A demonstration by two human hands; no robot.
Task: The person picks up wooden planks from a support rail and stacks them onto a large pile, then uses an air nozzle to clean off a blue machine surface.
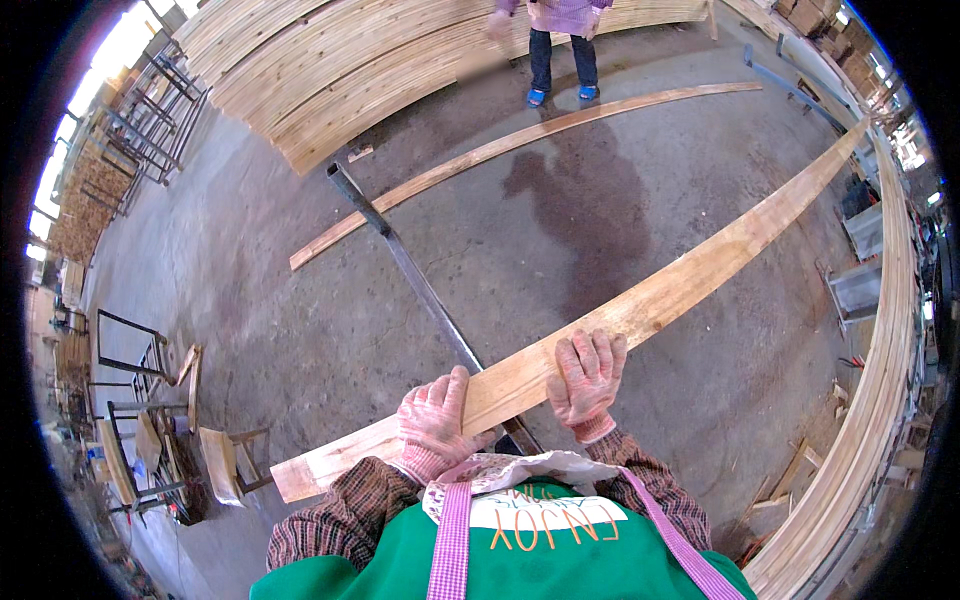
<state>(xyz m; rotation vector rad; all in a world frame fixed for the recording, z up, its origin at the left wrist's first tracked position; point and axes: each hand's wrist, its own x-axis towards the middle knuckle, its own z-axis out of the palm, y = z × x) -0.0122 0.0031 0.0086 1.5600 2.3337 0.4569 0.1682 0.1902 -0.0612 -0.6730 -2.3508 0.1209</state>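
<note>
Left hand (435, 420) holding the plank (700, 280), short end just left of it; my right hand (588, 385) is on it too, fingers across the face, nearer the long run stretching forward-right. Bar (430, 295) crosses underneath, between my hands.

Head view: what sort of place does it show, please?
Probably a timber workshop or wood store: a big stack of boards at the top, long timbers piled along the right, and a single plank in the left hand.
</note>
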